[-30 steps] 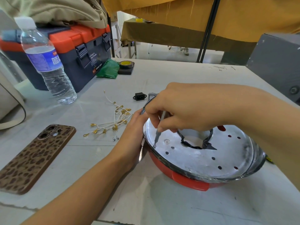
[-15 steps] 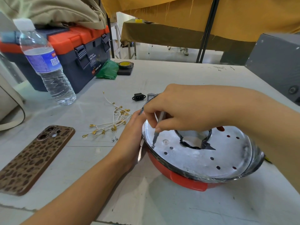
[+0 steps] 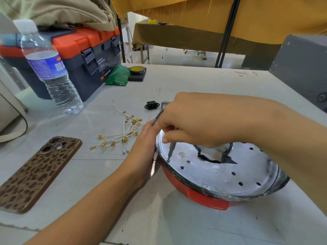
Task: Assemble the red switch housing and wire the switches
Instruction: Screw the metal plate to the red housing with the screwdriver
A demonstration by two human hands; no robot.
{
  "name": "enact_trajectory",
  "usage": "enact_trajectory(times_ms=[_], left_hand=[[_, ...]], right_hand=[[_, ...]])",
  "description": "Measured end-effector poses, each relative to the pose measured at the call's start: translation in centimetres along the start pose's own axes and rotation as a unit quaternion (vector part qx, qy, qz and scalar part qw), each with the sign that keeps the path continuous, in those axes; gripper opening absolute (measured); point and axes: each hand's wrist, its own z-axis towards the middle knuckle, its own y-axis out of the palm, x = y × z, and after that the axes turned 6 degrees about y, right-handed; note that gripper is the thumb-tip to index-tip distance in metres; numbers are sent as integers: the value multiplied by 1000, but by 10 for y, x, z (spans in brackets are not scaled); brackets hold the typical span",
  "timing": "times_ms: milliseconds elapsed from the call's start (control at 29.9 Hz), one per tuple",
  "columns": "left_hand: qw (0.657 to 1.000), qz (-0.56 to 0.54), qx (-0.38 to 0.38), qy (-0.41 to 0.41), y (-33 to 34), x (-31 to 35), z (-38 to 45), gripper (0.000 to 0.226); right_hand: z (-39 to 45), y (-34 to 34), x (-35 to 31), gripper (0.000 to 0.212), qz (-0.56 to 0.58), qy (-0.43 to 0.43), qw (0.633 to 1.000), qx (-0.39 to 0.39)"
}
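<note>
The red housing [image 3: 203, 198] lies upside down on the table, its silver perforated plate [image 3: 221, 175] facing up with a round opening in the middle. My right hand [image 3: 200, 119] pinches a thin grey screwdriver [image 3: 171, 150], whose tip stands on a screw near the plate's left rim. My left hand [image 3: 141, 149] grips the housing's left edge. A bundle of white wires with gold terminals [image 3: 122, 133] lies left of the housing. A black socket [image 3: 151, 105] and a small grey switch [image 3: 164, 104] sit behind it.
Two loose screws [image 3: 125, 151] lie beside the wires. A leopard-print phone [image 3: 37, 172] lies at the front left, a water bottle [image 3: 51, 71] and an orange toolbox [image 3: 79, 55] at the back left. Yellow tape [image 3: 137, 70] and a green bag [image 3: 117, 76] sit beyond. A grey box [image 3: 300, 71] stands right.
My right hand's fingers have shifted slightly round the screwdriver, whose tip stays on the same screw. My left hand keeps its hold on the housing.
</note>
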Motion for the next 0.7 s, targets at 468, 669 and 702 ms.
enact_trajectory(times_ms=[468, 669, 702], left_hand=[[1000, -6, 2, 4, -1, -3, 2, 47], [1000, 4, -3, -6, -1, 0, 1, 42], [1000, 5, -2, -8, -1, 0, 1, 41]], right_hand=[[-3, -1, 4, 25, 44, -2, 999, -20], [-1, 0, 3, 33, 20, 14, 1000, 7], [0, 0, 1, 38, 6, 19, 1000, 14]])
